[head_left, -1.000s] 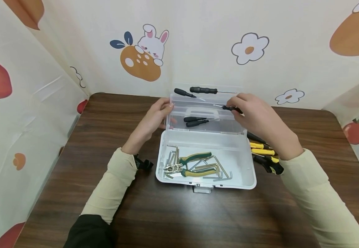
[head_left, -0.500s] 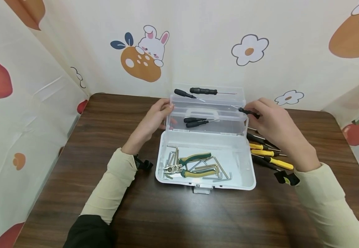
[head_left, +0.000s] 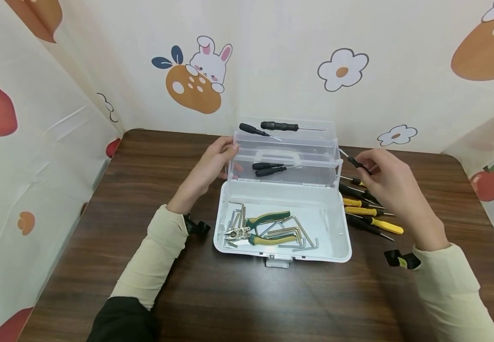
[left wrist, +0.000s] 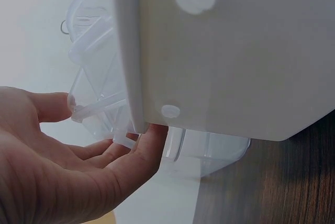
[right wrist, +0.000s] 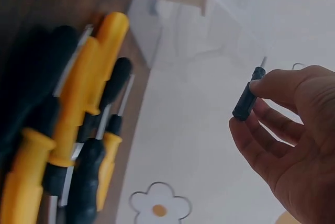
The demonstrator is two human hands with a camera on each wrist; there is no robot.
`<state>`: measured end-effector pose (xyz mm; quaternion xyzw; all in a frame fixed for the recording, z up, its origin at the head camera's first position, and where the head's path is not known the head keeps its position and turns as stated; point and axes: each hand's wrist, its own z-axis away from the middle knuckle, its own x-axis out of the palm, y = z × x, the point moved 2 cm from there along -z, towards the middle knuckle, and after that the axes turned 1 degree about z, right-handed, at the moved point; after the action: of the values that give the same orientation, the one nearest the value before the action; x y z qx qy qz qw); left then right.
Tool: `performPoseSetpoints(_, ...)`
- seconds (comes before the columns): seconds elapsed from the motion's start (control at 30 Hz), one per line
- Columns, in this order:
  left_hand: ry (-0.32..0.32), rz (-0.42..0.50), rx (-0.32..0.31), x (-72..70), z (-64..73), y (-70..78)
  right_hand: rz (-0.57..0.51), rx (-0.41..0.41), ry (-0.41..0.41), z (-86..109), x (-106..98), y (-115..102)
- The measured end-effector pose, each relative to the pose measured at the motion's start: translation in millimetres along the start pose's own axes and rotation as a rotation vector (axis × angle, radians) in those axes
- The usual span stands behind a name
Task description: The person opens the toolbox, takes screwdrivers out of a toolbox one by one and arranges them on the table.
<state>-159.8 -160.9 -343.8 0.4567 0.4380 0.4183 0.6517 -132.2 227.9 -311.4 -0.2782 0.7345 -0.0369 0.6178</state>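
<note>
**Right hand (head_left: 389, 183) and small black screwdriver (head_left: 358, 164) have shifted rightward, off the lid (head_left: 315, 153)**

Head view: the screwdriver is above the desk (head_left: 315, 304), near its far edge, just beside the lid and pinched in the right grip. The left hand (head_left: 206, 166) holds the lid's left side. More screwdrivers (head_left: 360, 210) lie along the toolbox's (head_left: 334, 237) right side, toward the desk's far right corner; pliers (head_left: 272, 239) and hex keys (head_left: 284, 231) lie inside the toolbox.

Left wrist view: the left grip is hooked on the lid, thumb and fingers on opposite sides. If it slackened, the lid might swing, spilling the loose black screwdrivers (head_left: 279, 126) on it.

Right wrist view: the right thumb and fingers clamp the thin handle, tip pointing away. Such a narrow pinch could let it twist; set down carelessly, it might roll off the neighbouring handles.
</note>
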Motion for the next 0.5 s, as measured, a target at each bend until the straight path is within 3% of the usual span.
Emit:
performPoseSetpoints(0.23,-0.001,-0.002,0.005,0.1,0.0,0.2,0.010,0.004,-0.018,15.7,9.7,15.6)
performPoseSetpoints(0.5,-0.004,0.004,0.014,0.2,0.5,0.0,0.053,0.065,-0.146,29.0,19.7,34.4)
